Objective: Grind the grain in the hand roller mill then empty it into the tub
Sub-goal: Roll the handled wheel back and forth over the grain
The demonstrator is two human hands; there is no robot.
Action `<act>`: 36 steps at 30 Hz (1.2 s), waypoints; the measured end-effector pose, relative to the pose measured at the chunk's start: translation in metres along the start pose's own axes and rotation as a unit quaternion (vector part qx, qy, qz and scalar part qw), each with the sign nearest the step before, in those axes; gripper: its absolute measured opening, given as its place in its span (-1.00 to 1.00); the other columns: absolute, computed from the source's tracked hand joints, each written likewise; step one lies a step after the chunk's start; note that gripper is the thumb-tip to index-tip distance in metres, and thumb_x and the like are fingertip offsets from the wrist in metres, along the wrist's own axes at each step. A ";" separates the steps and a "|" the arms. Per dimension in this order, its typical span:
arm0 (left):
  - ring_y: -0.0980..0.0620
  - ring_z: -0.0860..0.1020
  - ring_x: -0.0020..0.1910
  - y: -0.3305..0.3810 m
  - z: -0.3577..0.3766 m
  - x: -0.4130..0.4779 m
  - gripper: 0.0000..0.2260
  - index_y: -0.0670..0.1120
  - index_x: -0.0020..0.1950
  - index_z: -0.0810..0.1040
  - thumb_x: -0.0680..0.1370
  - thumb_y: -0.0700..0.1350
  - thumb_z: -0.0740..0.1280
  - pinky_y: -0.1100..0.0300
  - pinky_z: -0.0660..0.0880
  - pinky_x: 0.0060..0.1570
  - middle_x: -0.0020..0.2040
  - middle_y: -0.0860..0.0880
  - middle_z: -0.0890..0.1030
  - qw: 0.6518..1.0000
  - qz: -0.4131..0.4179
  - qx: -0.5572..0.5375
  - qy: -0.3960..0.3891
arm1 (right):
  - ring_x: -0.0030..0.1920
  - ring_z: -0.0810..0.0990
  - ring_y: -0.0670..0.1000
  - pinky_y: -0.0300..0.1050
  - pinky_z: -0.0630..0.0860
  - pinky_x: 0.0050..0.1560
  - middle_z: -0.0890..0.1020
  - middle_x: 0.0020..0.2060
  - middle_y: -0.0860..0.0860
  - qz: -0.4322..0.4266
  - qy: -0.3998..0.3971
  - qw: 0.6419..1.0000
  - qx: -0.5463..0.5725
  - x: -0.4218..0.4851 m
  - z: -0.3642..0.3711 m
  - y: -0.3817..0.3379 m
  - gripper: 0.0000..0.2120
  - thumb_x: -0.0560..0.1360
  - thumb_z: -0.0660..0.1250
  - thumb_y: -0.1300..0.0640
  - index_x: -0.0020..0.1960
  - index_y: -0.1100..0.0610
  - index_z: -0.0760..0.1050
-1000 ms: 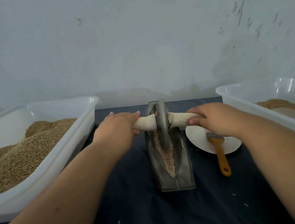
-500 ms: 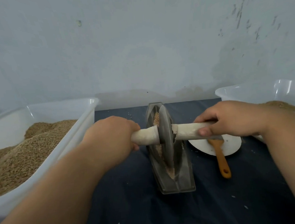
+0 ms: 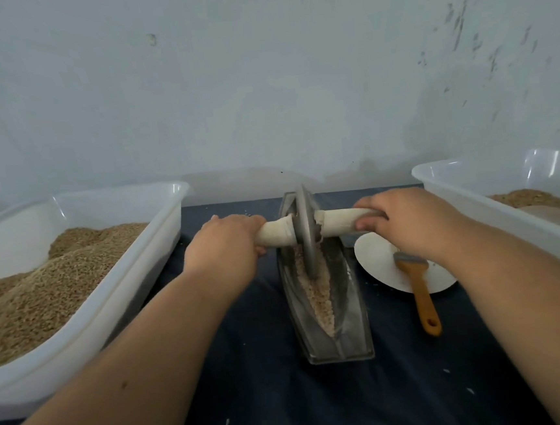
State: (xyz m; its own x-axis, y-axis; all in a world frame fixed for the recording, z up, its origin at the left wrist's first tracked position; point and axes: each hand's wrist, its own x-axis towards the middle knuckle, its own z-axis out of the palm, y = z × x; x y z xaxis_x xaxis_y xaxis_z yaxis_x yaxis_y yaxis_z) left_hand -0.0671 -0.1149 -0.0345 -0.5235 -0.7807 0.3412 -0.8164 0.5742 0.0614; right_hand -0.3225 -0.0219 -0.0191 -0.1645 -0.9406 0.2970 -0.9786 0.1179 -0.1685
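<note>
A boat-shaped metal trough (image 3: pixel 352 314) stands lengthwise on the dark cloth, with crushed grain (image 3: pixel 315 287) along its bottom. A grey metal wheel (image 3: pixel 306 230) stands on edge in the far half of the trough. A pale wooden axle (image 3: pixel 335 222) runs through the wheel. My left hand (image 3: pixel 224 247) grips the axle's left end and my right hand (image 3: pixel 411 221) grips its right end. A white tub (image 3: pixel 493 193) at the right holds a thin layer of ground grain (image 3: pixel 534 198).
A large white tub (image 3: pixel 135 276) heaped with whole grain (image 3: pixel 41 287) fills the left side. A white plate (image 3: pixel 374 261) lies right of the trough with an orange-handled brush (image 3: pixel 421 291) across it. A pale wall rises right behind the table. Stray grains dot the cloth.
The wheel rolled toward me half a second ago and has now rolled back to the far half of the trough. Both hands kept their grip on the axle.
</note>
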 end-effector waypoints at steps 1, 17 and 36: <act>-0.07 0.51 0.13 -0.001 0.004 0.002 -0.77 0.09 0.23 0.49 0.58 -0.04 0.30 0.03 0.30 0.32 0.12 0.03 0.60 1.000 -0.004 -0.003 0.008 | 0.01 0.56 0.02 0.02 0.51 0.03 0.62 -0.02 -0.09 -0.006 0.032 0.999 -0.021 0.002 0.005 -0.001 -0.73 0.59 0.24 -0.18 0.24 -0.17 0.52; 0.07 0.51 -0.14 0.012 -0.057 -0.038 -0.84 0.20 -0.15 0.44 0.44 0.13 0.42 0.04 0.55 -0.06 -0.18 0.12 0.51 0.986 0.045 0.101 -0.126 | -0.22 0.55 -0.18 -0.17 0.45 -0.23 0.56 -0.20 -0.34 -0.037 -0.160 0.986 -0.033 -0.036 -0.048 -0.012 -0.78 0.36 0.48 -0.25 -0.09 -0.28 0.48; -0.03 0.45 0.27 0.003 -0.008 -0.010 -0.61 0.07 0.42 0.35 0.60 0.08 0.26 0.02 0.33 0.34 0.29 0.03 0.50 0.998 0.065 0.023 -0.013 | 0.18 0.54 -0.03 0.11 -0.06 0.56 0.60 0.09 -0.14 -0.017 -0.044 0.994 -0.101 -0.009 0.003 0.000 -0.57 0.50 0.33 -0.26 0.30 -0.15 0.41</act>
State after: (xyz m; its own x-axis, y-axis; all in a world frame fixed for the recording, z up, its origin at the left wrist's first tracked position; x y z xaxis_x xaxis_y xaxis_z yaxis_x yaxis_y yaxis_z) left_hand -0.0626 -0.1033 -0.0305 -0.6316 -0.7069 0.3183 -0.7509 0.6599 -0.0245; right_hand -0.3207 -0.0145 -0.0243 -0.1282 -0.9683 0.2142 -0.9898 0.1386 0.0342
